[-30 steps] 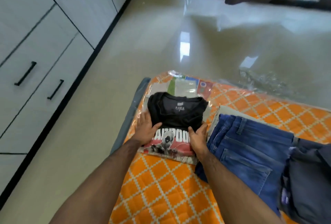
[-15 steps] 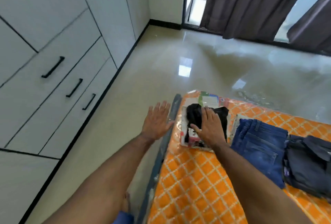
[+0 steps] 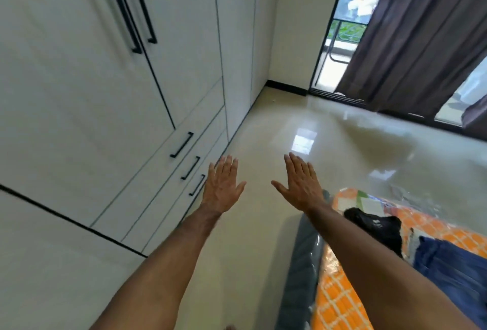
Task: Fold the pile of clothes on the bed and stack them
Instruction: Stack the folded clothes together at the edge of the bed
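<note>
Black folded shirt [image 3: 374, 227] and blue jeans [image 3: 448, 263] lie on the orange bed [image 3: 340, 300] at four o'clock. Left hand [image 3: 221, 187] and right hand [image 3: 300, 187] hover flat, fingers straight, holding nothing (over bare floor). Soft, light cloth; likely best lifted by its folded edges.

No sleeve, watch, ring or glove is worn: the left hand [image 3: 222, 187] and right hand [image 3: 300, 187] are seen bare, as are both forearms behind them.
</note>
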